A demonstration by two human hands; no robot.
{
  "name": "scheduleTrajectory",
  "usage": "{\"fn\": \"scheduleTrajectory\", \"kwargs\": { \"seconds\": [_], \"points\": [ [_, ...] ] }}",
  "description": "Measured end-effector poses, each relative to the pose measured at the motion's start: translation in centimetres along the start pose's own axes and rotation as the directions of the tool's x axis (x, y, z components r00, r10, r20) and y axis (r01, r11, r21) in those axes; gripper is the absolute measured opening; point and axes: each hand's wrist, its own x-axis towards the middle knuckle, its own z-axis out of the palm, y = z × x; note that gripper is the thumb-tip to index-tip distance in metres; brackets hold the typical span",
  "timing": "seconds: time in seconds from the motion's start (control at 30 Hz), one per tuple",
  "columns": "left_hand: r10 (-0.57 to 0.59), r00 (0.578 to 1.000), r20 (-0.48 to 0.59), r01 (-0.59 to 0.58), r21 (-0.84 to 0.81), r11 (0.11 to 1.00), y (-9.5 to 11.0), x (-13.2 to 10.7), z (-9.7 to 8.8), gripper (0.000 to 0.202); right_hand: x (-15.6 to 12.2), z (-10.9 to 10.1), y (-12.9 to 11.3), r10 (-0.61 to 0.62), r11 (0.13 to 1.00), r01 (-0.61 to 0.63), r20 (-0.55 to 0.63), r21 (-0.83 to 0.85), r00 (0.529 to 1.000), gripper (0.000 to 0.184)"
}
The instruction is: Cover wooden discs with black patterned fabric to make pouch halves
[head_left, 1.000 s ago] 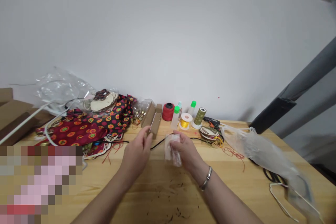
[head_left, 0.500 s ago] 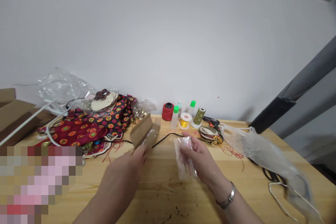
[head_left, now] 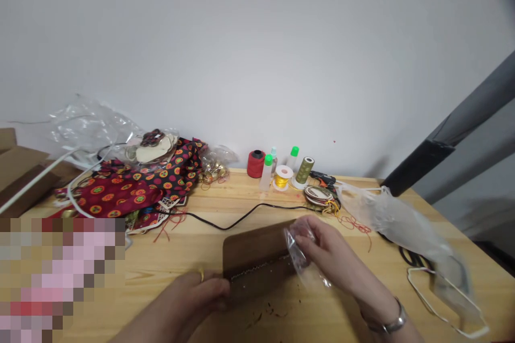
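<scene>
My left hand [head_left: 193, 295], with a yellow ring on one finger, is closed on the left end of a creased piece of brown cardboard [head_left: 257, 246]. A row of tiny shiny bits, too small to name, lies along its fold. At the other end, my right hand [head_left: 328, 249] pinches a small clear plastic bag [head_left: 296, 257] against or just over the cardboard's right edge. The bag's contents cannot be made out. Dark scraps [head_left: 269, 311] are scattered on the wooden table [head_left: 161, 262] beneath.
Behind the hands stand a red thread spool [head_left: 256, 165], green-capped bottles [head_left: 266, 174], yellow thread [head_left: 281, 179] and an olive spool [head_left: 304, 171]. A black cord [head_left: 225, 228] crosses the table. Patterned fabric [head_left: 120, 187] is heaped at left; a whitish plastic bag [head_left: 402, 220] lies at right.
The cardboard has swung from upright at the left to lying tilted across the middle, its fold now showing. My right hand and the small bag have moved right and slightly down, to the cardboard's edge.
</scene>
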Motion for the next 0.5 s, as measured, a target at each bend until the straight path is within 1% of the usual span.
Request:
{"fn": "scheduleTrajectory", "kwargs": {
  "seconds": [0.03, 0.07, 0.1, 0.13, 0.23, 0.3, 0.37, 0.43, 0.5],
  "points": [
    [0.034, 0.994, 0.108, -0.037, 0.027, 0.999, -0.4, 0.7, -0.3, 0.018, -0.3, 0.1, 0.2, -0.012, 0.995, 0.016, 0.040, -0.102, 0.999, 0.011],
    [0.036, 0.987, 0.157, -0.044, 0.053, 0.998, -0.9, 1.3, -0.6, 0.020, -0.5, 0.2, 0.4, -0.019, 0.984, 0.031, 0.070, -0.177, 0.997, 0.009],
    [0.037, 0.988, 0.151, -0.048, 0.071, 0.996, -1.6, 1.9, -0.6, 0.022, -0.5, 0.3, 0.5, -0.023, 0.972, 0.042, 0.084, -0.231, 0.996, 0.008],
    [0.044, 0.990, 0.135, -0.056, 0.085, 0.995, -2.3, 2.5, -0.6, 0.022, -0.4, 0.5, 0.6, -0.026, 0.962, 0.047, 0.083, -0.268, 0.996, 0.008],
    [0.089, 0.996, 0.011, -0.090, 0.125, 0.988, -3.9, 4.2, -0.4, 0.024, 0.9, 1.0, 0.7, -0.046, 0.948, 0.051, 0.024, -0.315, 0.999, 0.013],
    [0.111, 0.991, -0.079, -0.096, 0.174, 0.980, -4.2, 5.1, -0.2, 0.026, 2.1, 1.1, 0.7, -0.070, 0.949, 0.060, -0.023, -0.311, 0.997, 0.015],
    [0.117, 0.984, -0.135, -0.085, 0.223, 0.971, -3.9, 5.5, -0.2, 0.026, 3.0, 0.9, 0.5, -0.083, 0.952, 0.064, -0.050, -0.300, 0.995, 0.016],
    [0.114, 0.983, -0.142, -0.074, 0.257, 0.963, -3.4, 5.5, 0.0, 0.024, 3.4, 0.5, 0.4, -0.072, 0.962, 0.060, -0.034, -0.265, 0.997, 0.017],
    [0.113, 0.987, -0.112, -0.079, 0.277, 0.958, -2.8, 5.2, 0.2, 0.023, 3.4, 0.1, 0.2, -0.033, 0.983, 0.033, 0.001, -0.183, 0.999, 0.015]
  ]
}}
